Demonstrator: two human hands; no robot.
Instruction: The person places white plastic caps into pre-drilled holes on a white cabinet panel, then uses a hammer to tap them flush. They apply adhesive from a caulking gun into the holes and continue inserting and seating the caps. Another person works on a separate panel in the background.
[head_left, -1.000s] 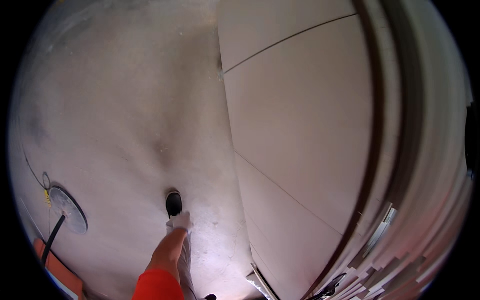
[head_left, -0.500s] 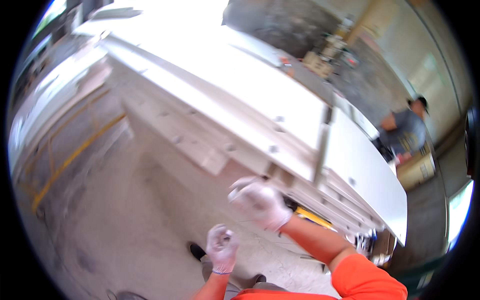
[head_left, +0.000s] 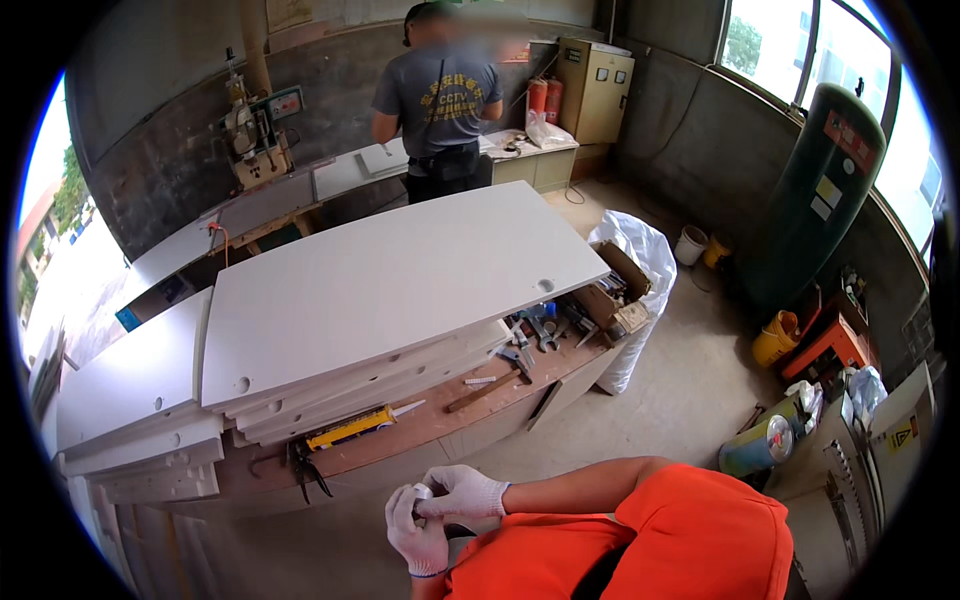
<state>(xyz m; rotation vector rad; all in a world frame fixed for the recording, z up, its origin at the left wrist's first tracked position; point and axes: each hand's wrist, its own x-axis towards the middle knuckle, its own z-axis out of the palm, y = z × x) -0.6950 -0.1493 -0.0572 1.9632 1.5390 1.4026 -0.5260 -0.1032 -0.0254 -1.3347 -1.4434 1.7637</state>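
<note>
My left hand and my right hand, both in white knit gloves, meet low in front of me. Between their fingers is a small pale, silvery piece, too small and covered to name. The left fingers curl round it from below while the right thumb and fingers pinch it from the side. Just beyond the hands stands a workbench. Stacked white panels with small round holes near their edges lie on it. A yellow caulking gun and a hammer rest along its near edge.
More white panels are piled at the left. Wrenches and an open cardboard box share the bench's right end, beside a white sack. A co-worker stands behind, back turned. A green tank stands right.
My view has swung right, bringing the tank and tool end into sight. My hands, apart before, are now together at the small piece.
</note>
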